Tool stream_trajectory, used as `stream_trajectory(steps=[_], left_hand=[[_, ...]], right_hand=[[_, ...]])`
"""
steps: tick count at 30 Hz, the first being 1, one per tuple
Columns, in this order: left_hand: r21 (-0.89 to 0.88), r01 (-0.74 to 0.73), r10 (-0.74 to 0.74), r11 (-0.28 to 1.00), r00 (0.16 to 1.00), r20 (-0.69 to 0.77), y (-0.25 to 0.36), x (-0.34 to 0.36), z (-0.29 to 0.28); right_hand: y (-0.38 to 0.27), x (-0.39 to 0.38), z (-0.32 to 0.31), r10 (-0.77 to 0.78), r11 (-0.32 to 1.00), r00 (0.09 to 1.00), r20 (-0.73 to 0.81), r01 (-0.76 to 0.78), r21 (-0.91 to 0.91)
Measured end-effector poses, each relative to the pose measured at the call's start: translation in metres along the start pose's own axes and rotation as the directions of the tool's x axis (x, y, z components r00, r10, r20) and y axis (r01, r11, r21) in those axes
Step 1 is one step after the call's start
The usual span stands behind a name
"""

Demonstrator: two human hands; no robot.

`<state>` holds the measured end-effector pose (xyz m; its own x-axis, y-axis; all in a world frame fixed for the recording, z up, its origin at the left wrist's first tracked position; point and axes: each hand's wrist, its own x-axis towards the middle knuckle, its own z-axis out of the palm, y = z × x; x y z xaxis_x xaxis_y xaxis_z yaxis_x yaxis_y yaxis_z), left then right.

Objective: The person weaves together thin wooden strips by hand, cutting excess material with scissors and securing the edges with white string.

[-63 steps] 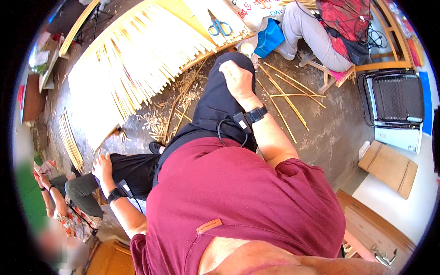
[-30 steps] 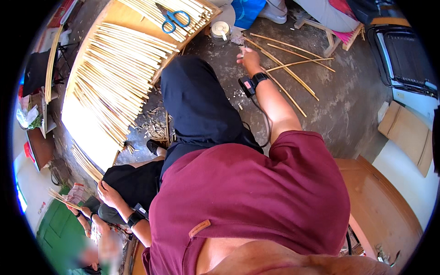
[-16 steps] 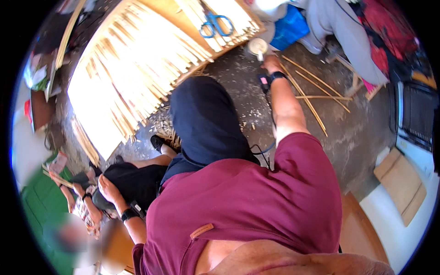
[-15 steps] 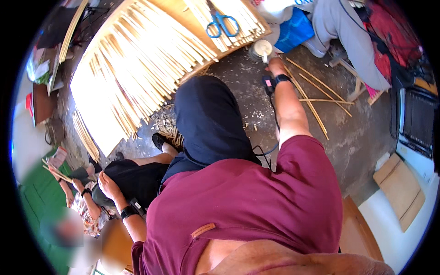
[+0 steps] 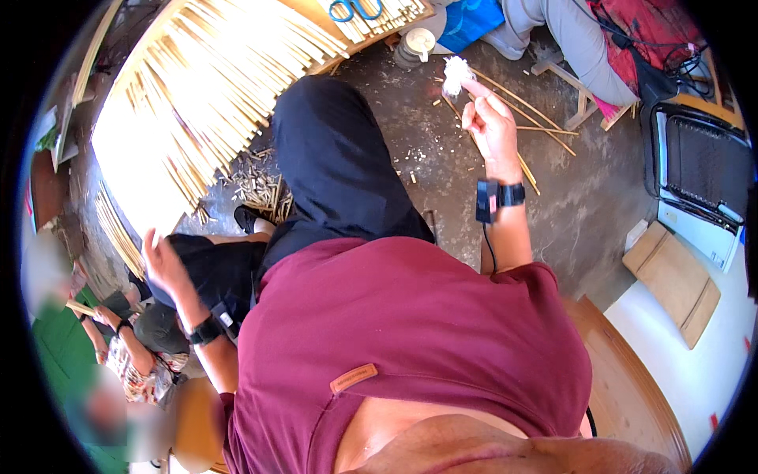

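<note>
My right hand [image 5: 496, 130] is raised over the floor, fingers partly curled. A bright white clump [image 5: 456, 77] sits at its fingertips; what it is made of cannot be made out. Left of that hand stands a round container [image 5: 412, 49] with pale contents and a light handle-like piece. My left hand [image 5: 164, 267], somewhat blurred, is above my left knee with its fingers stretched out and nothing seen in them. Beyond it lies a sunlit board [image 5: 142, 186] covered with rows of thin pale sticks [image 5: 213, 95].
Blue-handled scissors [image 5: 355, 9] lie among the sticks at the far edge. Loose sticks [image 5: 545, 130] rest on the floor past my right hand, and cut bits [image 5: 264, 186] lie by my foot. Another person sits at lower left holding sticks; a grey-clad leg [image 5: 584, 55] is at far right.
My right hand has moved away from the round container, and the white clump now shows at its fingertips. My left hand has lifted and spread its fingers. The whole view has shifted.
</note>
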<state>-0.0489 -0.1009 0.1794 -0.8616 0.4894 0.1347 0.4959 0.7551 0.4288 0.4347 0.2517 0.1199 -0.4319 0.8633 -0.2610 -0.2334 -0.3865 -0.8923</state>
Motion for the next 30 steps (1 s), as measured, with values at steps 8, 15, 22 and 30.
stream_trajectory(steps=[8, 15, 22, 30], left_hand=[[-0.496, 0.789, 0.644, 0.364, 0.171, 0.745, 0.169, -0.069, 0.049], [-0.452, 0.881, 0.568, 0.14, 0.303, 0.765, 0.111, -0.09, 0.084], [-0.477, 0.871, 0.391, 0.12, 0.4, 0.829, 0.092, -0.082, 0.1], [-0.616, 0.64, -0.014, 0.459, 0.699, 0.715, 0.081, -0.063, 0.088]], right_hand=[[-0.03, -0.075, 0.172, 0.134, 0.878, 0.698, 0.704, 0.246, -0.411], [0.008, -0.105, 0.194, 0.254, 0.709, 0.763, 0.594, 0.271, -0.651], [0.026, -0.087, 0.193, -0.097, 0.65, 0.955, 0.281, 0.275, -0.709], [0.048, -0.053, 0.195, -0.198, 0.824, 0.96, 0.198, 0.272, -0.497]])
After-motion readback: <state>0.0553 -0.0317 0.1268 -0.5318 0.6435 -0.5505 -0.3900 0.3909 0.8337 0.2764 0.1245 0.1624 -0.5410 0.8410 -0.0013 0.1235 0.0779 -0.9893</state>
